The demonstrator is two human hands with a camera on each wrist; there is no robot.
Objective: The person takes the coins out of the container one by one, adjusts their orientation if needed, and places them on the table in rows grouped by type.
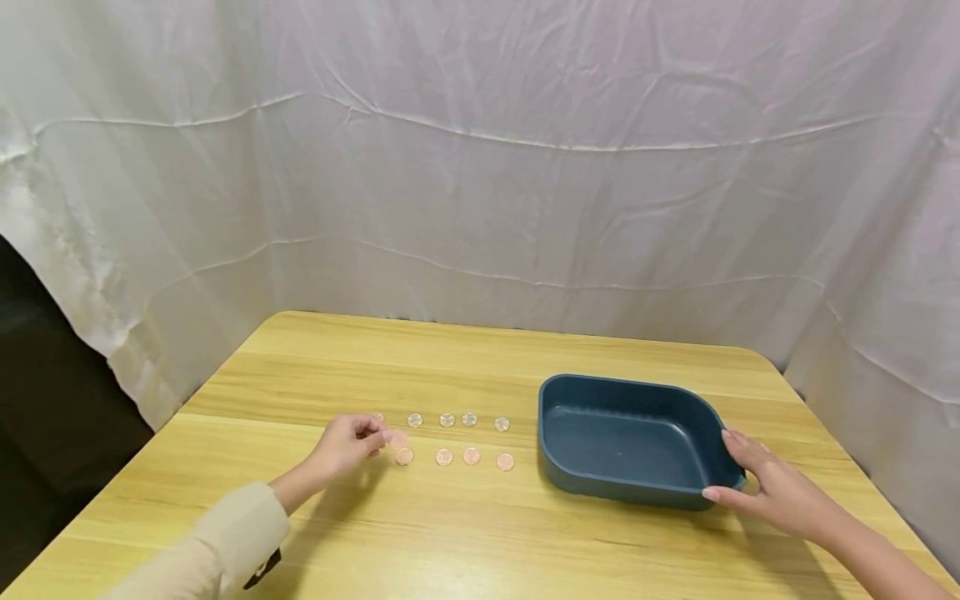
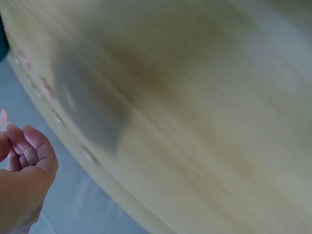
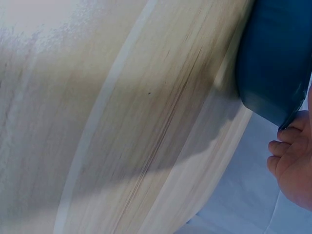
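My left hand pinches a pinkish copper coin between thumb and fingertips, just above the left end of two rows of coins. In the left wrist view that coin is seen nearly edge-on. Several paler coins form the far row, one partly hidden by my left hand. Copper-coloured coins make up the near row. To the right stands a dark blue plastic bin with rounded corners. My right hand grips its right end, thumb at the near corner and fingers over the rim.
Everything lies on a light wood-grain table with rounded far corners. Pale cloth hangs behind it and at both sides. A dark area shows beyond the cloth at the far left.
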